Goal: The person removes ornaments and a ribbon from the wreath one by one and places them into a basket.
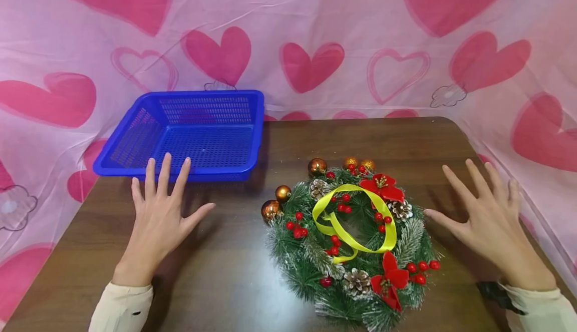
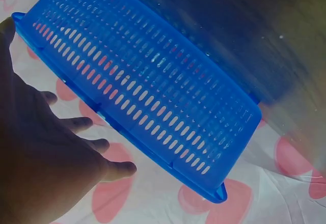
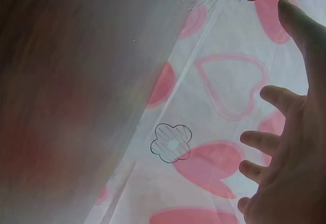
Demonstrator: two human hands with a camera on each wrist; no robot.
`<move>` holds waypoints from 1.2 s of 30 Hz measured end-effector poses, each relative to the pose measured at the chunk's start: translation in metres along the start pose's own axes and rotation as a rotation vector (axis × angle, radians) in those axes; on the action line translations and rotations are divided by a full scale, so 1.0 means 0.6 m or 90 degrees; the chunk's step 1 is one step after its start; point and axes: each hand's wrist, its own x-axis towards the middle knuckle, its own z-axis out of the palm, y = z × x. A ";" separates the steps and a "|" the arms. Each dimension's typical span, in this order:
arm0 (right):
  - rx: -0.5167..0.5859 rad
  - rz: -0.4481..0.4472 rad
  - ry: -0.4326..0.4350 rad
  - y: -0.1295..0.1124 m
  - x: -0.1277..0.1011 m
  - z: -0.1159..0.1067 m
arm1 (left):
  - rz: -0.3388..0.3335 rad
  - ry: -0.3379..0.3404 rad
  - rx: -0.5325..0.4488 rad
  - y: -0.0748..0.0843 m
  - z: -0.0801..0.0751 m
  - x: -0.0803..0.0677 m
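Note:
My left hand (image 1: pixel 161 222) is spread over the left side of the table, fingers straight, fingertips overlapping the near rim of a blue plastic basket (image 1: pixel 180 172) in the head view. Right of centre lies a green Christmas wreath (image 1: pixel 311 272) with red flowers, berries, pinecones and orange-brown baubles. A loosely looped yellow ribbon (image 1: pixel 353 242) rests on top of it. On the wreath's right, my right hand (image 1: pixel 489 224) is also spread, its thumb tip close to the greenery. Neither hand holds anything. The left wrist view shows the basket's slotted side (image 2: pixel 142 81) beyond my fingers.
The basket stands at the back left of the brown wooden table (image 1: pixel 225 272), overlapping its left edge in the head view. A pink cloth with hearts (image 1: pixel 351 16) hangs behind and along both sides. Baubles (image 1: pixel 317 167) sit at the wreath's far and left edges.

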 end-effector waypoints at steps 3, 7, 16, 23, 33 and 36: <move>0.001 -0.001 -0.004 -0.002 0.000 0.000 | 0.000 0.000 0.000 -0.001 0.000 -0.001; -0.001 -0.003 -0.007 -0.004 0.000 -0.001 | -0.002 -0.001 0.001 -0.002 -0.001 0.000; 0.025 0.000 0.007 -0.007 0.001 -0.010 | 0.034 0.005 0.004 0.021 -0.004 0.008; 0.087 -0.029 0.018 -0.020 0.007 -0.010 | 0.052 -0.031 -0.044 0.040 0.002 0.012; 0.232 -0.039 -0.024 -0.044 -0.002 -0.013 | 0.119 -0.007 -0.134 0.066 0.003 0.010; 0.260 -0.023 -0.039 -0.052 -0.002 -0.017 | 0.140 0.015 -0.162 0.074 0.003 0.011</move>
